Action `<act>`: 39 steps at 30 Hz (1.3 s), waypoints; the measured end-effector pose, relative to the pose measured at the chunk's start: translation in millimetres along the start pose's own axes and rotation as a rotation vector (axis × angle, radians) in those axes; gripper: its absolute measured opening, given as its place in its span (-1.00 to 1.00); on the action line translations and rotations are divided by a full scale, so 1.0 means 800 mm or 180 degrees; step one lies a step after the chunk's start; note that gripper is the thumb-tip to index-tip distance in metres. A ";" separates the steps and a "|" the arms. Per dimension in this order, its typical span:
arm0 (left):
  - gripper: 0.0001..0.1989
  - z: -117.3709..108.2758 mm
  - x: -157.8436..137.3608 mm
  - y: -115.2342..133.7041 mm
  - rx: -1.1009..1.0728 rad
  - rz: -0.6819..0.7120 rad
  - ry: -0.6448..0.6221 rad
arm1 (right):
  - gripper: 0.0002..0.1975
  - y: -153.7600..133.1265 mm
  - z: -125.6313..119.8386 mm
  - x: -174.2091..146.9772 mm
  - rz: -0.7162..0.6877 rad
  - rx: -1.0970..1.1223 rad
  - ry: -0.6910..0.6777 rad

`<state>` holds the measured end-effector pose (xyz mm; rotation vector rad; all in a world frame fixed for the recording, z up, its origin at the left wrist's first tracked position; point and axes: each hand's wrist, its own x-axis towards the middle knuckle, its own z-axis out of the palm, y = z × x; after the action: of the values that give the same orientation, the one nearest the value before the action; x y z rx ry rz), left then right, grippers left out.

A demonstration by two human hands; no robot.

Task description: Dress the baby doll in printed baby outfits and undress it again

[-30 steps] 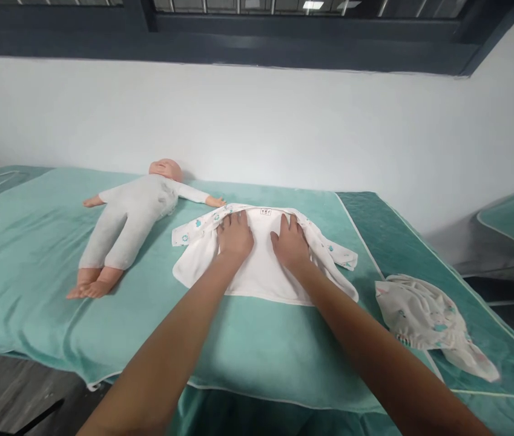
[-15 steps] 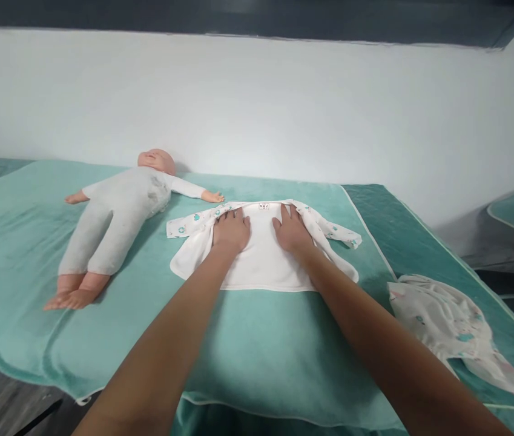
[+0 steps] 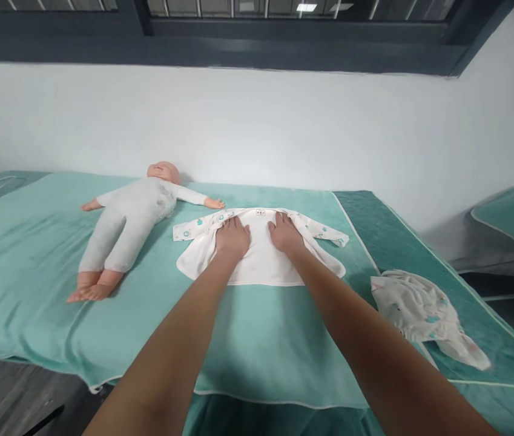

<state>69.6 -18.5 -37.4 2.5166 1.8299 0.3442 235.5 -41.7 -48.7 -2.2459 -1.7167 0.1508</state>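
A small white baby jacket (image 3: 261,260) lies spread open on the green blanket, its inside facing up and its printed sleeves stretched to either side. My left hand (image 3: 233,236) rests flat on the left part of the jacket below the collar, fingers out. On the right part lies my right hand (image 3: 286,233), also flat with its fingers stretched. Neither hand grips the cloth. To the left, a baby doll (image 3: 134,209) in a white body suit lies on its back, one of its hands close to the jacket's left sleeve.
Crumpled white printed baby clothing (image 3: 420,306) lies on the right, beyond my right forearm. The green blanket (image 3: 157,321) covers the bed, with its front edge hanging near me. A white wall (image 3: 257,127) stands behind, below a dark window frame (image 3: 284,45).
The view has tilted up a little, so the window bars now show. Both hands stay flat at about the same places on the jacket.
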 end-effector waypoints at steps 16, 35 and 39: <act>-0.38 -0.005 -0.043 0.000 -0.0020 0.0403 -0.0063 | -0.42 -0.005 0.005 -0.028 -0.0981 -0.0231 -0.0004; -0.36 -0.009 -0.068 -0.009 -0.0116 0.0402 -0.0054 | -0.34 -0.010 -0.009 -0.096 -0.0493 -0.0138 -0.0055; -0.35 -0.012 -0.074 -0.010 -0.0133 0.0414 -0.0099 | -0.35 -0.010 -0.012 -0.106 -0.0472 -0.0139 -0.0095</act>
<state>43.0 -73.0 -39.3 2.6037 1.6349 0.3393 207.1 -122.6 -45.5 -2.1465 -1.9117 0.1149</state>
